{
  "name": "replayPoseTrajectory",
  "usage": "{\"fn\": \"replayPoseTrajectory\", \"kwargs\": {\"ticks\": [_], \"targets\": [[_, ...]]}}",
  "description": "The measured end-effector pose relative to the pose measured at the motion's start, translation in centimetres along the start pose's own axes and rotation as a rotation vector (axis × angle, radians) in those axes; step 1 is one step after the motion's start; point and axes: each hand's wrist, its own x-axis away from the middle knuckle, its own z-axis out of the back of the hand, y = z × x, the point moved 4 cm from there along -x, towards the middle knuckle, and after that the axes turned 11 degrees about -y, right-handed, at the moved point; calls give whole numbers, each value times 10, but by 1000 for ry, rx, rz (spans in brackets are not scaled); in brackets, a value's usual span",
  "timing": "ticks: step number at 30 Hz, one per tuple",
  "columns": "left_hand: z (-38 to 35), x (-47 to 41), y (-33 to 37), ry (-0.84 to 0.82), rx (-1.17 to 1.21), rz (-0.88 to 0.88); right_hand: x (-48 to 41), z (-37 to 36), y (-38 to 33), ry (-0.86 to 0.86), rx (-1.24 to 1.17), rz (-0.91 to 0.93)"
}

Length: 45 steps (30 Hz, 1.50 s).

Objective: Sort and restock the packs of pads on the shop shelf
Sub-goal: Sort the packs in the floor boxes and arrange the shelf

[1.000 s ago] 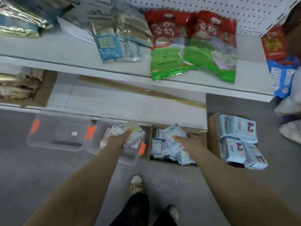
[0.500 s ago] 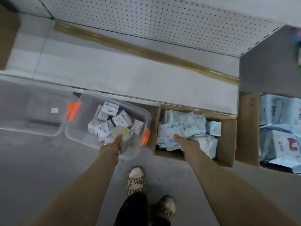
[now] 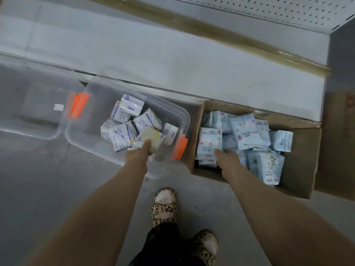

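Packs of pads (image 3: 123,132) lie in two containers on the floor at mid-frame, none yet on the bare shelf (image 3: 172,58) across the upper frame. White packs with blue print fill the clear bin (image 3: 180,114) at centre left; light blue packs (image 3: 247,131) fill the cardboard box (image 3: 299,169) just to its right. The split by brand suggests sorting is under way and restocking has not begun.

The left hand (image 3: 141,152) reaches into the clear bin, its thumb laid over a pale yellow pack (image 3: 151,136) resting on the white ones. The fingers are hidden beneath, so the hold appears to be a pinch. This pack differs from its neighbours and is likely being pulled out as a stray.

The right hand (image 3: 227,156) reaches into the cardboard box and touches the lower edge of a pink-and-white pack (image 3: 209,141). Its fingers are out of sight, so grip or mere contact cannot be determined.

A second clear bin (image 3: 28,104) stands at the left edge of the frame, its contents indistinct.
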Motion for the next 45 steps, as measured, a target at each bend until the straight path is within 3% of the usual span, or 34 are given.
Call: {"fn": "replayPoseTrajectory", "kwargs": {"ticks": [5,11,19,25,34,39,45], "targets": [[-3,42,14,46,-5,-60,35,8,-11,-16,170,23],[-7,129,46,-9,-88,-144,120,42,-53,-8,540,225],[-18,319,141,-122,-360,-523,309,102,-161,23,817,529],[-20,498,223,-95,-594,-834,485,160,-249,81,871,769],[-6,759,314,166,-862,-1299,726,255,-319,331,855,1097],[0,856,332,255,-881,-1485,811,297,-338,421,831,1180],[8,920,349,384,-906,-1579,860,325,-355,491,817,1238]]}}
